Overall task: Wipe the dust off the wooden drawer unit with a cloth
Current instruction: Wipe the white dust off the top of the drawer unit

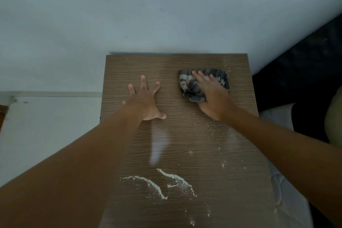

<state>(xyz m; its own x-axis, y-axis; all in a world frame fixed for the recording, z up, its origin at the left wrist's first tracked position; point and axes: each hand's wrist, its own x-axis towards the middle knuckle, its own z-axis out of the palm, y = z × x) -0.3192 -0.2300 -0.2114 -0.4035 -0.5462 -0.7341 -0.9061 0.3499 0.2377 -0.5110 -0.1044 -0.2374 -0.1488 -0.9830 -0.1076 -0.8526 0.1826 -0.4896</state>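
The wooden drawer unit's brown grained top (166,65) fills the middle of the head view, seen from above. My right hand (212,96) presses flat on a crumpled grey striped cloth (220,77) near the top's far right corner. My left hand (146,100) lies flat on the bare wood to the left of it, fingers spread, holding nothing. White dust streaks (157,185) curve across the near part of the top, with finer specks along the right edge (224,164).
A pale wall (129,15) stands right behind the unit. A white floor or ledge (46,126) lies to the left. At the right are a dark surface (305,70) and a white quilted mattress edge (283,190) close to the unit's side.
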